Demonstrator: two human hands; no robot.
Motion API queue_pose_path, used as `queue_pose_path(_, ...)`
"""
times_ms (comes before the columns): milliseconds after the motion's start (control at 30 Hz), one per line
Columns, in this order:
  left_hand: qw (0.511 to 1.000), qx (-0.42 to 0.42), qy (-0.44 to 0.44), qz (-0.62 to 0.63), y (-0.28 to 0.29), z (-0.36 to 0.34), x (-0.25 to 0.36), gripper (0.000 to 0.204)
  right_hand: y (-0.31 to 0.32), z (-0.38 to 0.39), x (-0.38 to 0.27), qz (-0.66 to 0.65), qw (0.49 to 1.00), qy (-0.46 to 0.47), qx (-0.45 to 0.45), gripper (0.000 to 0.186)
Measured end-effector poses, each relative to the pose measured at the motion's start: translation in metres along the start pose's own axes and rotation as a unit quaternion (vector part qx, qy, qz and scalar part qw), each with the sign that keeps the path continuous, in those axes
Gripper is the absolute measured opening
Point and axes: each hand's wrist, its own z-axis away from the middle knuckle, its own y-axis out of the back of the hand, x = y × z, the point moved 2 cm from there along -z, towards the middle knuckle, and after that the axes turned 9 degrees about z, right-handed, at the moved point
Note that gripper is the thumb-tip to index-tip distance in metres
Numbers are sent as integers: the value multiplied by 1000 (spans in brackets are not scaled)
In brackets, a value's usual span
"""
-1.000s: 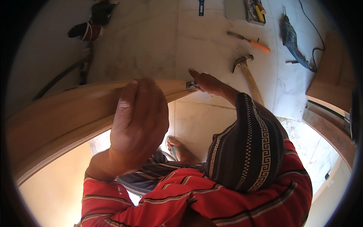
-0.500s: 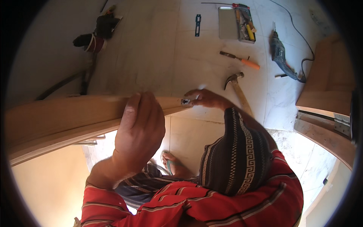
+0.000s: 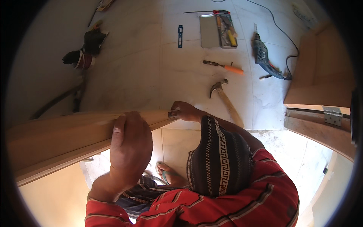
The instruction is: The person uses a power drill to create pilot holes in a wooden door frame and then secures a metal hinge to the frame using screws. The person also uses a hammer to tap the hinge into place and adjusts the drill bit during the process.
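A long wooden door-frame piece (image 3: pixel 68 138) runs from the left rim toward the middle. My left hand (image 3: pixel 132 147) is bent over it, fingers together on its upper edge and their tips hidden behind the wood. At the right end of the wood, my right hand (image 3: pixel 187 111) has its thumb and finger closed at a small metal piece (image 3: pixel 170 114) set by the edge. The exact kind of this metal piece is too small to make out.
A claw hammer (image 3: pixel 230 104), an orange-handled chisel (image 3: pixel 232 69), a power drill (image 3: pixel 262 56) with its cord, an open tool tin (image 3: pixel 210 32) and a blue metal plate (image 3: pixel 180 36) lie on the tiled floor (image 3: pixel 132 56). A hinge (image 3: pixel 332 115) is on the wooden frame at right.
My right hand's fingers have gone from spread apart to closed in at the metal piece. My left hand stays on the wood. The whole view has shifted, the floor tools now further left.
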Motion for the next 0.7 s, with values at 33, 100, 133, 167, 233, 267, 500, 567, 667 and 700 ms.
queue_pose_path(33,999,-19,19,21,2,0,2,32,6,-4,-7,65,998,25,-12,26)
queue_pose_path(100,993,-40,30,111,5,-1,5,34,19,-13,-18,182,980,62,-43,23)
queue_pose_path(133,982,-48,21,182,6,0,8,37,23,-13,-19,186,979,49,-63,26)
queue_pose_path(167,967,-43,17,252,7,3,11,41,25,-13,-18,179,980,58,-70,28)
queue_pose_path(233,896,-45,-123,423,0,3,27,40,26,-8,-10,145,986,63,-52,33)
queue_pose_path(267,851,-52,-173,493,-5,5,38,41,22,-4,-3,119,991,60,-29,35)
queue_pose_path(500,820,-344,-268,370,-72,37,83,40,-4,31,41,32,999,14,8,41)
queue_pose_path(567,844,-308,-242,366,-86,38,82,41,-5,37,46,35,999,-4,-11,41)
queue_pose_path(667,866,-252,-213,375,-102,31,82,43,-1,43,46,47,999,-3,-1,39)
queue_pose_path(700,874,-213,-208,385,-107,28,82,41,0,44,45,53,999,-1,11,38)
